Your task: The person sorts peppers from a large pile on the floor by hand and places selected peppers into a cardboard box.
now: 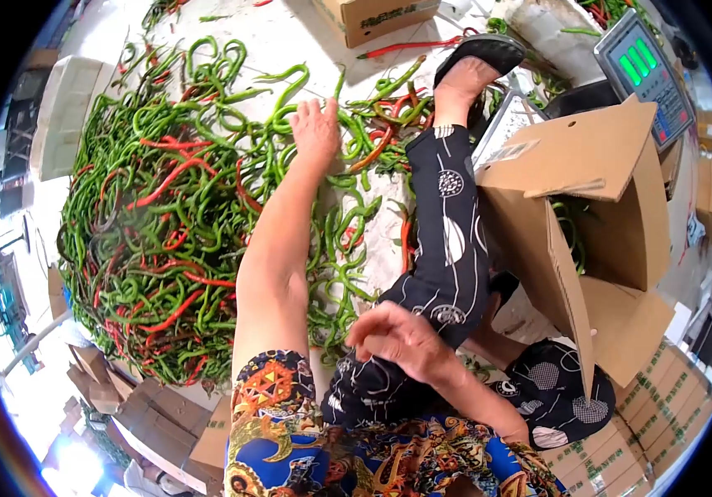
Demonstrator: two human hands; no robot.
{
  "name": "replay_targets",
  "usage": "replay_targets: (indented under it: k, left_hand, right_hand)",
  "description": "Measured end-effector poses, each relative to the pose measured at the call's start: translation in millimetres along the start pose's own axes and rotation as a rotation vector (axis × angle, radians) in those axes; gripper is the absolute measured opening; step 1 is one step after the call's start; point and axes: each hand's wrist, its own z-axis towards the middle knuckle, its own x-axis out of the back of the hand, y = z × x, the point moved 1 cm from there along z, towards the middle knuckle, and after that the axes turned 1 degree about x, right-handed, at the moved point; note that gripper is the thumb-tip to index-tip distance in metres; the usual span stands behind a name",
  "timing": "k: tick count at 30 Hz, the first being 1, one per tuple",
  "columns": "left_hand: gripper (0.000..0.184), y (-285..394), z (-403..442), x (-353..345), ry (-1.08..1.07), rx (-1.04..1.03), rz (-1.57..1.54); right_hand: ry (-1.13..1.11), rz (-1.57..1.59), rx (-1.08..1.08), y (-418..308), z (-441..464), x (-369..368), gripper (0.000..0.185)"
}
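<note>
My left hand (316,128) reaches forward over the green peppers (277,116) at the edge of a large pile; its fingertips are bent down among them, and what they hold, if anything, is hidden. Nearer to me, my right hand (402,340) is raised above my patterned trouser leg (447,273), fingers curled loosely apart with nothing seen in them. Long green peppers mixed with red peppers (175,178) fill the pile (157,265) on the left. More red and green peppers (385,137) lie between my left hand and my shoe.
An open cardboard box (621,224) stands on the right, with some green peppers inside. Behind it is a scale display (644,79) with green digits. Another box (372,21) is at the top, a white foam box (66,116) at the left. My outstretched foot (464,79) wears a black shoe.
</note>
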Motion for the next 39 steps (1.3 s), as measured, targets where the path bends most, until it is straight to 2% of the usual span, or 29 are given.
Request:
replay_targets:
  k: [1, 2, 5, 10, 12, 14, 16, 17, 18, 20, 22, 24, 27, 31, 34, 35, 36, 37, 39]
  left_hand:
    - [0.050, -7.1, 2.5, -14.5, -0.074, 0.002, 0.056]
    - [0.043, -7.0, 6.1, -10.4, -0.184, 0.058, -0.004]
    - [0.018, -19.9, 1.4, -12.7, -0.115, -0.058, 0.065]
    - [0.021, -43.1, -52.6, 42.7, -0.154, -0.194, -0.007]
    - [0.021, -55.7, -91.2, 65.9, -0.409, -0.248, 0.096]
    - [0.016, -61.8, -132.1, 82.5, -0.581, -0.400, 0.239]
    - [0.011, -45.7, -138.4, 109.3, -0.921, -0.213, 0.152]
    - [0.011, -40.6, -130.6, 115.3, -0.935, -0.184, 0.100]
    - [0.013, -35.4, -118.3, 114.1, -0.858, -0.186, 0.089]
    - [0.018, -19.0, -86.5, 108.0, -0.497, -0.062, -0.111]
    - [0.029, -3.3, -48.6, 87.1, -0.275, -0.102, -0.172]
    - [0.029, 12.7, -16.1, 58.7, -0.086, -0.181, -0.100]
    - [0.036, 12.0, -5.1, -4.9, 0.053, -0.190, 0.087]
    - [0.036, 10.9, -5.7, -20.7, -0.183, -0.277, 0.133]
    - [0.028, 4.2, 5.7, 11.3, -0.309, -0.251, 0.082]
    - [0.030, -10.3, 14.1, 12.8, -0.126, -0.319, 0.072]
    - [0.034, -18.4, 24.8, 25.8, -0.094, -0.263, -0.017]
    - [0.043, -39.4, 36.8, 4.7, -0.013, -0.225, -0.025]
    - [0.046, -58.3, 48.6, -3.8, -0.043, -0.045, 0.006]
  right_hand:
    - [-0.031, 0.021, -0.002, -0.2, 0.0, -0.1, 0.022]
    - [-0.063, 0.042, -0.002, -1.6, 0.5, -0.1, 0.022]
    - [-0.087, 0.099, -0.027, -7.5, 0.1, 0.5, 0.021]
    - [-0.102, 0.073, -0.014, -8.8, 1.1, 0.6, 0.018]
    - [-0.113, 0.066, 0.009, -5.8, 0.6, 0.4, 0.018]
    - [-0.133, 0.081, 0.021, 1.1, 0.1, 2.3, 0.020]
    - [-0.173, 0.070, 0.065, 6.2, 1.0, 4.6, 0.023]
    - [-0.175, 0.077, 0.060, 7.4, 1.1, 4.0, 0.023]
    - [-0.173, 0.064, 0.039, 7.5, 1.0, 2.8, 0.023]
    - [-0.166, 0.035, 0.001, 4.2, 0.7, 1.8, 0.024]
    - [-0.166, 0.040, -0.020, 1.0, 1.5, 1.4, 0.024]
    - [-0.172, 0.066, -0.040, -0.2, 2.1, 0.4, 0.024]
    - [-0.193, 0.121, -0.072, -3.0, 3.2, -0.4, 0.023]
    - [-0.225, 0.143, -0.071, -3.1, 3.0, 0.2, 0.023]
    - [-0.259, 0.121, -0.060, -1.0, 3.7, 0.7, 0.023]
    - [-0.267, 0.098, -0.058, -0.3, 3.1, -0.1, 0.023]
    - [-0.274, 0.072, -0.055, -0.3, 2.7, -0.7, 0.023]
    - [-0.281, 0.044, -0.050, -1.0, 3.1, -1.0, 0.023]
    - [-0.286, -0.003, -0.042, -4.8, 4.5, -1.5, 0.024]
